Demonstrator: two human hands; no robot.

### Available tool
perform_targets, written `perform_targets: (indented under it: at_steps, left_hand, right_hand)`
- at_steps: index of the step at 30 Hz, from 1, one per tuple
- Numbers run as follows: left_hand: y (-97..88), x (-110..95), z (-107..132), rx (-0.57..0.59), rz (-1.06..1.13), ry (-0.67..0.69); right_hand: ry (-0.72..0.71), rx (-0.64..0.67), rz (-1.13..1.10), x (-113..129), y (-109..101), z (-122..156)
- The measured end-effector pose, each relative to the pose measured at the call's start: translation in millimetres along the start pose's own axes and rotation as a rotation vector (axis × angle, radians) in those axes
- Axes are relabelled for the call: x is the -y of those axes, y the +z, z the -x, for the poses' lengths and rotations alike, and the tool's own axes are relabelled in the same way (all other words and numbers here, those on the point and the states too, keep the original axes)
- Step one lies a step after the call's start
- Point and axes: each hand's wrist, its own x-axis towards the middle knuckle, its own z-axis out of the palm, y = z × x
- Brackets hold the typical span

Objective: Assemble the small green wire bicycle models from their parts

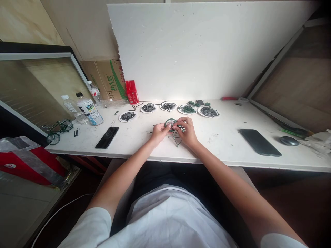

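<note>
1. The left hand (158, 132) and right hand (188, 132) meet over the middle of the white worktop (227, 137), both pinching a small green bicycle wheel (170, 123) with a thin frame piece (176, 138) hanging below, seemingly joined to it.
2. Behind them, a row of white plates (208, 112) holds dark parts.
3. A finished miniature bicycle (58, 130) stands at the far left edge, near water bottles (89, 109).
4. A black phone (107, 137) lies left of the hands, another phone (259, 142) right, beside a mouse (289, 140).
</note>
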Motion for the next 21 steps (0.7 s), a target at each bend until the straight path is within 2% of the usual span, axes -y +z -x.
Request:
perform_targets:
  at_steps: [21]
  left_hand:
    - [1.1,-1.1,2.5,-0.017,-0.031,0.042]
  right_hand:
    - [0.011,-0.062,-0.049,6.0,-1.1,-0.8]
